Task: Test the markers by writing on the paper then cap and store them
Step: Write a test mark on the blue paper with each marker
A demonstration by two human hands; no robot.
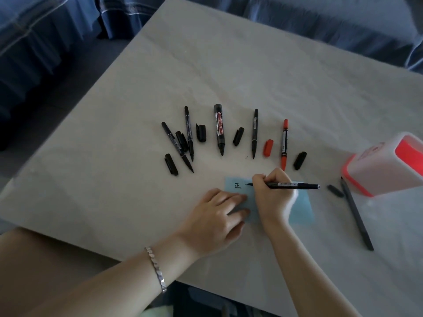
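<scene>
A thin black marker [293, 185] touches its tip to a small light-blue paper sheet [301, 202], just beside a written character, near the front edge of the pale worktop [114, 179]. The right hand [270, 195] has its grip clamped round the marker. The left hand [217, 213], grip apart, rests its fingers on the paper's left edge. Beyond lie uncapped markers [219, 129] and loose caps [238, 136], fanned out.

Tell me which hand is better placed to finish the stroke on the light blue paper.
The right hand: it grips the slim black marker, tip on the paper; left hand only presses it.
</scene>
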